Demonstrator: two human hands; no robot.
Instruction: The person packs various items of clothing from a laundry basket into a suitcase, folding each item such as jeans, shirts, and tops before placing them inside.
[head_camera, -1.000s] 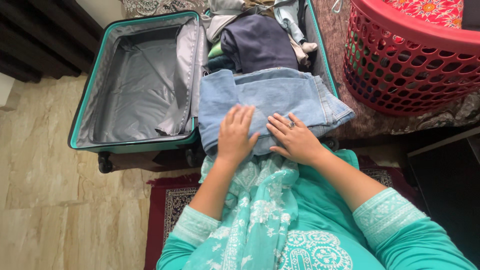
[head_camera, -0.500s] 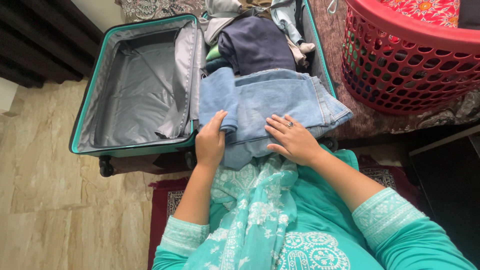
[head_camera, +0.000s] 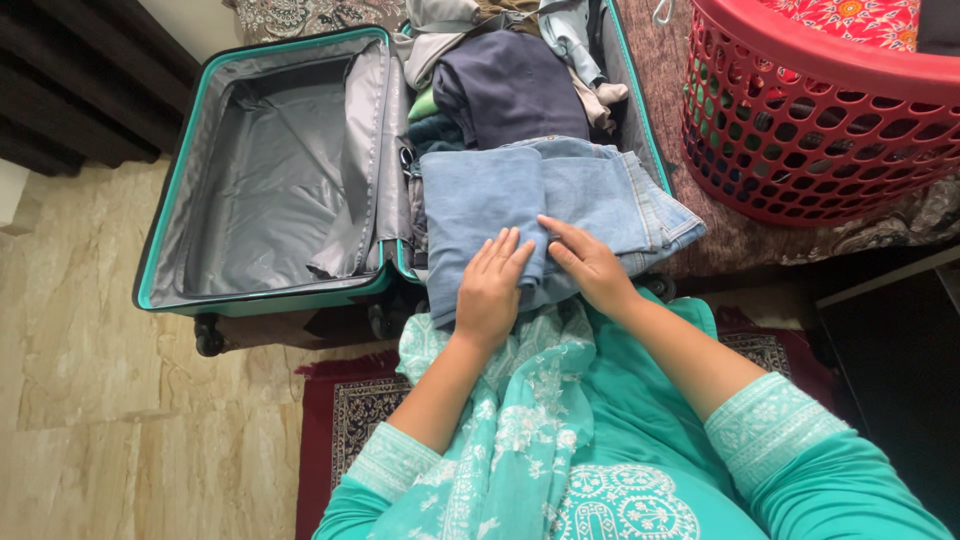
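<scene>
While both hands (head_camera: 540, 275) press folded jeans (head_camera: 540, 205), clothes (head_camera: 505, 85) fill the suitcase (head_camera: 165, 250).

light blue jeans (head_camera: 560, 200), teal suitcase (head_camera: 270, 300), red basket (head_camera: 800, 150), perhaps navy garment (head_camera: 515, 90)

Left hand (head_camera: 492, 290) folded jeans (head_camera: 545, 200) edge over, apparently.

The person wears a teal cotton tunic with short sleeves (head_camera: 800, 460). Each sleeve ends in a wide band of pale white embroidery (head_camera: 765, 425). On the chest there is round white embroidery (head_camera: 625, 505). A thin, light turquoise scarf with small white flower stitching (head_camera: 520, 420) hangs down the front. The forearms are bare.
</scene>
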